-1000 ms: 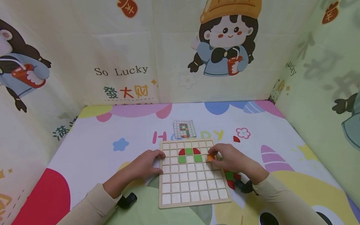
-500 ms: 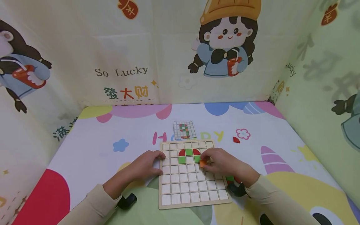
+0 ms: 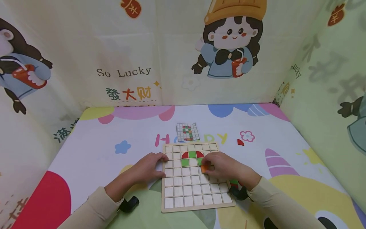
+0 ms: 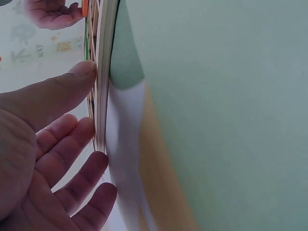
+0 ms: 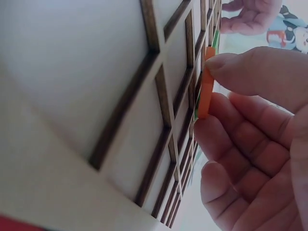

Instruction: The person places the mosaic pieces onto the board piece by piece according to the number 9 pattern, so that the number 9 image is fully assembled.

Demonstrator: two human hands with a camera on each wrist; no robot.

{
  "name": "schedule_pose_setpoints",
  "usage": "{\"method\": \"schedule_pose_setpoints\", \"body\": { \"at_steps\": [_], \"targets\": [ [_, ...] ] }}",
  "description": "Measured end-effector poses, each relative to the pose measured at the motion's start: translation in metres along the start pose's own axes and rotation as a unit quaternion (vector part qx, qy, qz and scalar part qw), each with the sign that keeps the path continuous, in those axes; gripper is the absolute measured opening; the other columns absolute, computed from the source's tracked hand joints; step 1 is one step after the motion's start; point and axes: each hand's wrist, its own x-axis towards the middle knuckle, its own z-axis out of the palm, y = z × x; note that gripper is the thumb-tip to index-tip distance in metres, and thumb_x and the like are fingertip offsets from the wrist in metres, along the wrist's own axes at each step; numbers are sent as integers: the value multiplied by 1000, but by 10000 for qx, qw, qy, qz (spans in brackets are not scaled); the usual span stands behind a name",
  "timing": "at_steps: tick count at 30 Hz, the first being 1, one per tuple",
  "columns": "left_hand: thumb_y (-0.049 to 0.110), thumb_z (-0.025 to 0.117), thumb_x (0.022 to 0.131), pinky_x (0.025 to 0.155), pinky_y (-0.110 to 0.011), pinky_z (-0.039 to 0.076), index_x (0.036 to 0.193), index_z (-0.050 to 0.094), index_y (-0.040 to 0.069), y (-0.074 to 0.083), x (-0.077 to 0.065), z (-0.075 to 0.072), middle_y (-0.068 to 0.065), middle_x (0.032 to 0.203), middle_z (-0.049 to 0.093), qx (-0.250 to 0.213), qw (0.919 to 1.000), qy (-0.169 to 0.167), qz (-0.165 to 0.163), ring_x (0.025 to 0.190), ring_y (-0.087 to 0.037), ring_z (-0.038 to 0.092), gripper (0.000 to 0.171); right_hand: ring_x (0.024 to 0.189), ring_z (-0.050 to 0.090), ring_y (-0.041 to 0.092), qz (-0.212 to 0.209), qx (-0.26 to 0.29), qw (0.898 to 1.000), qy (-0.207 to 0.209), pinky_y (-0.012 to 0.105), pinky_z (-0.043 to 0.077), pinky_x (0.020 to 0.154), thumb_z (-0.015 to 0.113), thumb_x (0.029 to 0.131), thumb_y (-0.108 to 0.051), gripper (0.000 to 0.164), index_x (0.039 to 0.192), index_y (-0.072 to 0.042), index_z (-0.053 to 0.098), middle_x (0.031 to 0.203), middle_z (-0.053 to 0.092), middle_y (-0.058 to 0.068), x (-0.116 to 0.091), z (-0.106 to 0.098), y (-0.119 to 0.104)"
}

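On the table lies a wooden grid board [image 3: 183,192] with square cells. Green squares [image 3: 185,163] and red quarter-round tiles [image 3: 185,155] fill several cells near its far side. My right hand [image 3: 227,166] pinches an orange square tile [image 3: 204,169] between thumb and fingers, just below the right-hand green square. In the right wrist view the orange tile [image 5: 206,94] stands edge-on at the grid; whether it is seated in a cell I cannot tell. With fingers and thumb spread, my left hand [image 3: 147,167] touches the board's left edge.
Behind the board lies a small gridded card [image 3: 187,132] with a coloured pattern. A loose red tile [image 3: 240,142] is to the right. Green and red tiles [image 3: 234,182] lie beside the board, partly hidden by my right wrist. Printed cloth walls surround the table.
My right hand has carried the orange tile leftward from the board's right edge to beneath the right-hand green square, shifting only slightly in the last half second. My left hand stays put.
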Motion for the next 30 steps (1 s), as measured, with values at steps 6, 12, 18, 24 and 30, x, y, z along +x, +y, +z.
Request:
{"method": "schedule_pose_setpoints", "body": {
  "at_steps": [6, 12, 18, 24, 30],
  "targets": [
    [15, 88, 77, 97, -40, 47, 118, 65, 12, 1, 0, 0, 1, 112, 62, -13, 10000, -15, 17, 110, -23, 53, 46, 85, 58, 11, -22, -19, 10000, -22, 40, 48, 90, 79, 87, -17, 17, 99, -10, 69, 91, 64, -8, 0, 0, -1],
    [15, 88, 78, 97, -40, 47, 117, 65, 13, 0, 1, 0, 2, 112, 61, -2, 10000, -22, -21, 110, -23, 53, 46, 85, 58, 11, -12, 1, 10000, -38, 37, 50, 87, 80, 86, -15, 18, 99, -10, 68, 91, 63, -8, 0, 1, -1],
    [15, 88, 78, 98, -40, 47, 118, 65, 12, -1, 2, 1, 2, 112, 62, 12, 10000, -20, 14, 110, -23, 53, 47, 86, 57, 11, 72, 112, 9999, -29, 32, 52, 84, 80, 86, -14, 20, 100, -9, 67, 93, 62, -7, 1, 3, 0],
    [15, 88, 77, 98, -40, 47, 118, 65, 12, -1, 2, 1, 1, 112, 62, 7, 10000, -8, 39, 109, -23, 53, 47, 85, 56, 11, 31, 125, 9999, -44, 32, 51, 82, 79, 87, -15, 17, 99, -11, 68, 91, 61, -8, 2, 4, -1],
    [15, 88, 77, 98, -40, 46, 117, 65, 12, -1, 2, 0, 2, 112, 62, -20, 10000, -22, 43, 110, -23, 53, 46, 83, 55, 10, 51, 231, 9997, -64, 30, 51, 80, 79, 87, -15, 16, 99, -11, 68, 90, 60, -9, 2, 4, -1]
  ]
}}
